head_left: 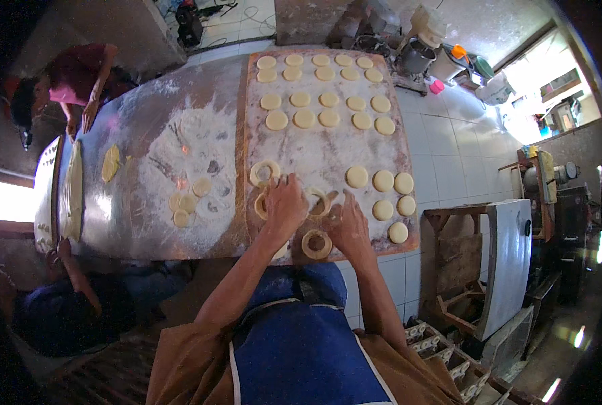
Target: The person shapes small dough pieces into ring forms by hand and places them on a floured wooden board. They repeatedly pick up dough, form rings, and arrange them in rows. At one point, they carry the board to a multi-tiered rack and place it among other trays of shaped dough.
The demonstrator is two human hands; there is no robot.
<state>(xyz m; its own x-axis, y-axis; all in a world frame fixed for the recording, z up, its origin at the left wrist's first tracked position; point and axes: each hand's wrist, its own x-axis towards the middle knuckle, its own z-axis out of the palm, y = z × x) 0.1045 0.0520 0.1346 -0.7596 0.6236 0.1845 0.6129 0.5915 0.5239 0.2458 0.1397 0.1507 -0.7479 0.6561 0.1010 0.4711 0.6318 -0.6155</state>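
Bent over the near part of a floured board [301,155], my left hand [289,202] has its fingers closed and pointing down between two pale tan rings. What its fingertips grip is hidden. One tan ring [262,206] is partly covered by that hand, and another ring [265,173] lies just beyond. My right hand [348,223] is also closed, fingers curled beside a third ring [318,202] between my hands; its grip cannot be made out. Nearest my apron is a further ring [316,244]. Round dough discs [357,177] lie right of my right hand.
Several rows of dough discs [304,119] fill the board's far half. On the metal table [128,202] to the left are loose flour [186,148] and small dough rounds [187,204]. Two other people work at its left end, beside a long dough strip [73,192]. A white-topped stand [507,263] is at right.
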